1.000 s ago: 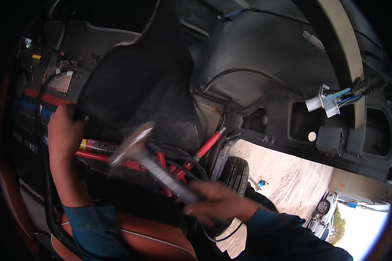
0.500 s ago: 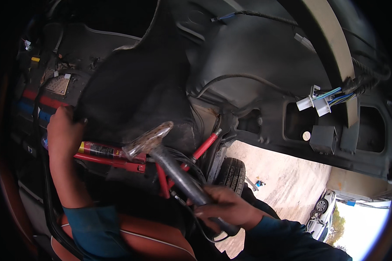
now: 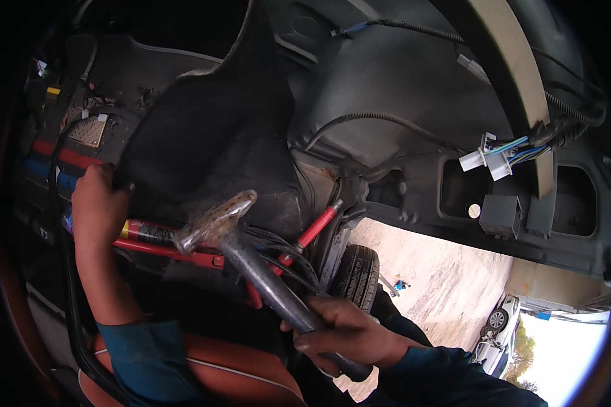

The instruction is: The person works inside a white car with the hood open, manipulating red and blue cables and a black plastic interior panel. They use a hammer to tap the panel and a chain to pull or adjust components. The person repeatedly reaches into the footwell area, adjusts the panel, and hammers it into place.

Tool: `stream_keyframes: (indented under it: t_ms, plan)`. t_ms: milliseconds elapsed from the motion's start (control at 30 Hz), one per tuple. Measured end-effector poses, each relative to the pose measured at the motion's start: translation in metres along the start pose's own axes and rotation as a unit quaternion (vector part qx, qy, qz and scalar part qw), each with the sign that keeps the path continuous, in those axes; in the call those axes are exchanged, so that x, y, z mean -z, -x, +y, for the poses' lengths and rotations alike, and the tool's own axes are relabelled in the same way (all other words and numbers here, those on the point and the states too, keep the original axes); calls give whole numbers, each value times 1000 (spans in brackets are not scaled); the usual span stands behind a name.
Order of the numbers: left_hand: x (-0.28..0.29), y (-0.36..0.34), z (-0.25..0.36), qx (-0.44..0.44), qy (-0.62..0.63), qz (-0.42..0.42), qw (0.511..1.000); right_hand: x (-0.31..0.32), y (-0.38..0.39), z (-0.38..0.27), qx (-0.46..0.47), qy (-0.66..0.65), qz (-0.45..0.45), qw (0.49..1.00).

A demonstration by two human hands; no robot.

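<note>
In my right hand (image 3: 349,332) is a hammer (image 3: 268,281) with a worn metal head and a dark, thick handle. My fingers wrap round the lower handle, and the head points up and left, in front of a black carpet piece (image 3: 210,136). At the left, my left hand (image 3: 100,203) is closed beside that carpet's edge; what its fingers hold, if anything, is hidden. Just right of this hand lies a can with a red and yellow label (image 3: 149,232). Red metal bars (image 3: 309,237) run behind the hammer and to its right.
White wire connectors (image 3: 485,159) hang at the right from a dark trim panel (image 3: 414,197). An orange seat (image 3: 231,363) is below me. Past the opening are a tyre (image 3: 358,278), pale ground (image 3: 428,278) and a white car (image 3: 499,332). A black cable (image 3: 68,271) runs down the left.
The hammer's head has shifted a little left and slightly down, with my right hand still round the handle. My left hand has stayed nearly where it was.
</note>
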State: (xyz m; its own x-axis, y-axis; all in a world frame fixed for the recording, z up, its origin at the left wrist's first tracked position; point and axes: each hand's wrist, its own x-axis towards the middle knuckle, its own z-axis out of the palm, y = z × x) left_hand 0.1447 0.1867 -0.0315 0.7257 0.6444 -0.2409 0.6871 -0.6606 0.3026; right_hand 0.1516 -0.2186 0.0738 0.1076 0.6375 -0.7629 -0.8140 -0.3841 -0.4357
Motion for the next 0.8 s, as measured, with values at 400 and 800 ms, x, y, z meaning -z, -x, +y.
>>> stream_keyframes:
  t_ms: [400,800]
  plan:
    - [0,4,0,-8,14,38,999,12,-15,-29,144,-128,182,964]
    - [0,6,-2,-27,21,45,998,28,0,-35,258,-146,291,909]
